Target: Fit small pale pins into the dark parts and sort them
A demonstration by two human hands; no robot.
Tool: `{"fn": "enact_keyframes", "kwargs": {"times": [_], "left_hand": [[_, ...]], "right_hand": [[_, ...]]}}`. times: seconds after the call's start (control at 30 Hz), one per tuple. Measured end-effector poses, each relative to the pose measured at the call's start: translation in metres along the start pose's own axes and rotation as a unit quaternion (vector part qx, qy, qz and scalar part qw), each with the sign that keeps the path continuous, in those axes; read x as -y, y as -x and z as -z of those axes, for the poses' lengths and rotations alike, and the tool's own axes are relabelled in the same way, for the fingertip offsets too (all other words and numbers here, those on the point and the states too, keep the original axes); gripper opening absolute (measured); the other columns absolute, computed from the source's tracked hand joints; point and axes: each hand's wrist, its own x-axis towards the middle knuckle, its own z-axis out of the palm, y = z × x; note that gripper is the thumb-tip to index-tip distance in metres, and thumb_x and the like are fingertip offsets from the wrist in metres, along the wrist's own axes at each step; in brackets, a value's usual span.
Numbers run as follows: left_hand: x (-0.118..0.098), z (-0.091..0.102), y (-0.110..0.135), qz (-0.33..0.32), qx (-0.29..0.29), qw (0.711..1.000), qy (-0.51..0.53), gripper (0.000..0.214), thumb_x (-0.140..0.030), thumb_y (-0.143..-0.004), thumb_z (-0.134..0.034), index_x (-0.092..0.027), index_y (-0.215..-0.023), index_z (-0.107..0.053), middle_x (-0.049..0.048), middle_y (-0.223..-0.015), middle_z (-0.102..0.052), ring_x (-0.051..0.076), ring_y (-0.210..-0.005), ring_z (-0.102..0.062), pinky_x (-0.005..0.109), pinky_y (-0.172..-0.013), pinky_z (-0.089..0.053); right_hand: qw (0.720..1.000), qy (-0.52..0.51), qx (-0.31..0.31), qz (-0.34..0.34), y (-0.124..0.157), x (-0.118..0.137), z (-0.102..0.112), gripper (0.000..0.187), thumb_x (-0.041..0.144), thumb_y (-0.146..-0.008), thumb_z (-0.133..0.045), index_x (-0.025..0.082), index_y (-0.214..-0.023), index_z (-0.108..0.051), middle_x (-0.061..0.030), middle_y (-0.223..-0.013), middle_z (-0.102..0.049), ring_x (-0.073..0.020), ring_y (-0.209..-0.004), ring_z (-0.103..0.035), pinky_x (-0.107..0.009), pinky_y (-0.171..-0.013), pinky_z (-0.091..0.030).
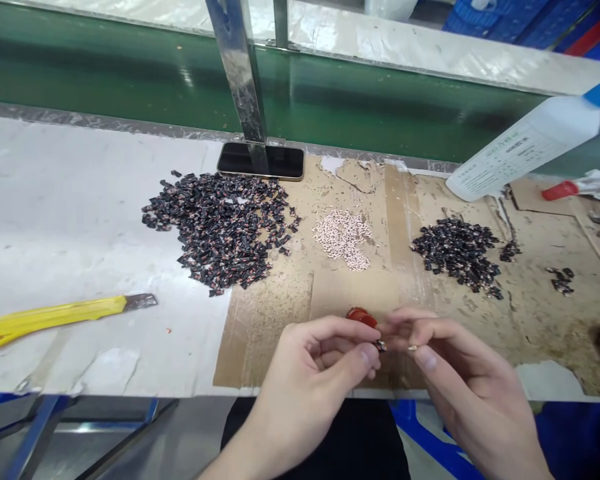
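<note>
Currently left hand point(317, 375): one part point(381, 346); right hand point(473, 380): one bit point(413, 348).

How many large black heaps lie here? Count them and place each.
2: the wider black heap left of the small pale pieces, the other black heap right of them. Smaller black clusters lie farther right, uncounted.

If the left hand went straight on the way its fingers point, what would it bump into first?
Probably the tiny pale piece pinched in the right hand, which faces the left hand, though depth is hard to judge.
</note>
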Motion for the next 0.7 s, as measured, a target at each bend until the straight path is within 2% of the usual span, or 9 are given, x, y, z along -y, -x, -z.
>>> {"fn": "enact_keyframes", "kwargs": {"times": [0.13, 0.27, 0.37, 0.7], "left_hand": [[0.003, -0.007, -0.001, 0.024, 0.013, 0.999, 0.030, 0.010, -0.016, -0.082, -0.082, -0.019, -0.091, -0.085, 0.0027, -0.077, -0.081, 0.010, -0.069, -0.073, 0.016, -0.069, -0.061], [-0.001, -0.012, 0.001, 0.055, 0.016, 0.997, 0.049, 0.011, -0.015, -0.076, -0.088, -0.020, -0.085, -0.086, 0.0001, -0.071, -0.078, 0.009, -0.067, -0.071, 0.015, -0.068, -0.059], [-0.005, -0.015, 0.002, 0.081, 0.007, 0.995, 0.055, 0.007, -0.021, -0.077, -0.089, -0.020, -0.084, -0.086, -0.0001, -0.068, -0.077, 0.009, -0.066, -0.069, 0.016, -0.067, -0.059], [-0.003, -0.015, 0.003, 0.083, 0.005, 0.996, 0.043, 0.009, -0.023, -0.078, -0.088, -0.019, -0.085, -0.086, 0.0009, -0.071, -0.078, 0.009, -0.066, -0.069, 0.018, -0.068, -0.059]], "right_hand": [[1.000, -0.023, 0.015, 0.009, 0.002, 0.004, 0.001, 0.014, 0.019, -0.101, -0.061, 0.029, -0.095, -0.068, 0.0002, -0.115, -0.078, -0.0137, -0.103, -0.078, -0.015, -0.086, -0.062], [1.000, -0.023, 0.003, 0.012, 0.004, 0.004, 0.001, 0.013, 0.018, -0.100, -0.063, 0.029, -0.097, -0.069, -0.0009, -0.114, -0.079, -0.0153, -0.101, -0.079, -0.017, -0.085, -0.063], [0.999, -0.032, 0.012, 0.009, 0.006, 0.004, 0.000, 0.013, 0.019, -0.100, -0.063, 0.030, -0.097, -0.069, 0.0004, -0.115, -0.079, -0.0139, -0.101, -0.079, -0.014, -0.086, -0.062], [0.997, -0.079, 0.010, 0.006, 0.003, 0.011, -0.006, 0.015, 0.019, -0.100, -0.063, 0.030, -0.093, -0.071, 0.0011, -0.106, -0.078, -0.0112, -0.089, -0.079, -0.012, -0.079, -0.063]]}}
